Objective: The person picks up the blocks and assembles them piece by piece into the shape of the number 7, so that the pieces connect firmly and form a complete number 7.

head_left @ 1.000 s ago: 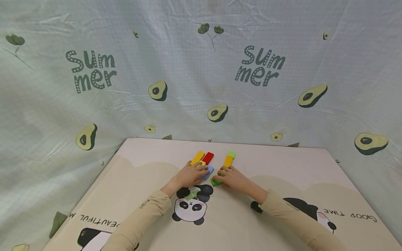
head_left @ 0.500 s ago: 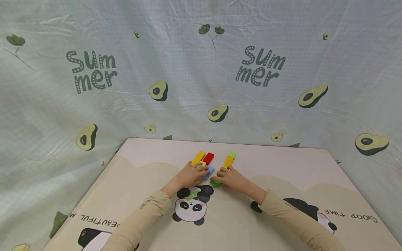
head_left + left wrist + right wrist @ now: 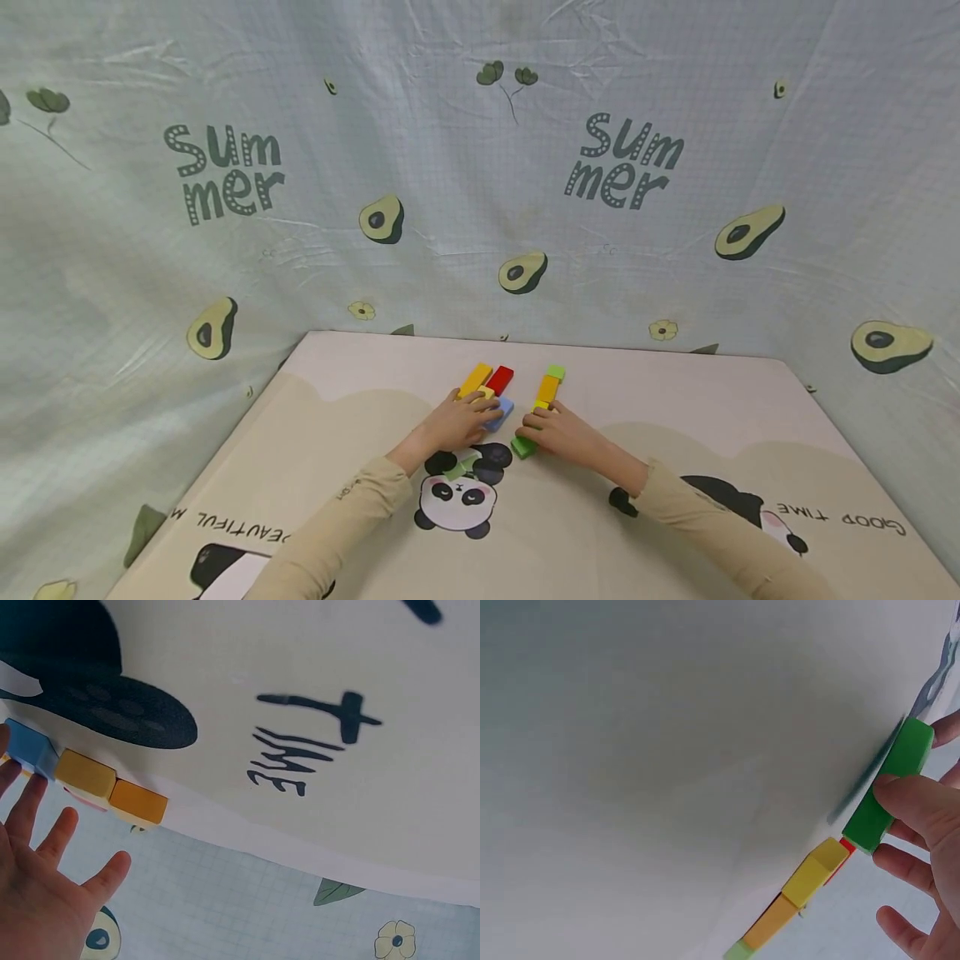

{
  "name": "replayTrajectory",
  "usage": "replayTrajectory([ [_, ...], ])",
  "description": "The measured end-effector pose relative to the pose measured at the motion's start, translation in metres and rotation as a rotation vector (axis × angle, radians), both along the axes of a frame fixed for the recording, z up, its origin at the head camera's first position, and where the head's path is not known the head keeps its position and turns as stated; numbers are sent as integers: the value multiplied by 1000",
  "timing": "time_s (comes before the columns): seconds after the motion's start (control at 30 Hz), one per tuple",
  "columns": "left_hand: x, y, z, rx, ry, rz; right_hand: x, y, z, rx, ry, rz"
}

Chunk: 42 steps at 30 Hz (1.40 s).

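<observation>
My right hand (image 3: pixel 566 435) pinches a green wooden block (image 3: pixel 892 784) between thumb and fingers, as the right wrist view shows. Beyond it runs a row of blocks: a yellow one (image 3: pixel 808 877), an orange one (image 3: pixel 771 922) and a light green one (image 3: pixel 739 950). To the left, my left hand (image 3: pixel 456 421) lies at a second group with its fingers spread. Its fingertips are right at a blue block (image 3: pixel 30 746); a pale yellow block (image 3: pixel 86 774) and an orange block (image 3: pixel 139 802) continue that line. A red block (image 3: pixel 500 381) lies just behind, partly hidden in the left wrist view.
The blocks lie on a beige and pink cover (image 3: pixel 570 533) with printed pandas (image 3: pixel 455 502) and lettering. Behind the table's far edge hangs a pale curtain (image 3: pixel 442 150) with avocado prints. A narrow gap separates the two block groups.
The green block has come slightly toward me and turned, with more of the yellow block showing behind it. My right hand moved with it. The left hand has kept its place at the left group.
</observation>
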<state>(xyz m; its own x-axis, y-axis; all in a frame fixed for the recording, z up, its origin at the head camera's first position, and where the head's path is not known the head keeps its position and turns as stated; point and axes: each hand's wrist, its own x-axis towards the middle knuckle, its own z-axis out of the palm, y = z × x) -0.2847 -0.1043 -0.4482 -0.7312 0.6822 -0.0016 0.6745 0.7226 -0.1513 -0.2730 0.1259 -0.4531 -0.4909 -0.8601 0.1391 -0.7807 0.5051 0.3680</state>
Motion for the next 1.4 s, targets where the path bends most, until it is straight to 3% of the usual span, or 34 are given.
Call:
replayTrajectory([
  [0.23, 1, 0, 2, 6, -14, -3, 5, 11, 7, 17, -17, 0],
  [0.73, -1, -1, 7, 21, -18, -11, 17, 47, 13, -50, 54, 46],
  [1.07, -2, 0, 5, 22, -18, -14, 33, 65, 18, -25, 26, 10],
  [1.4, 1, 2, 3, 27, -26, -8, 43, 71, 12, 5, -29, 13],
])
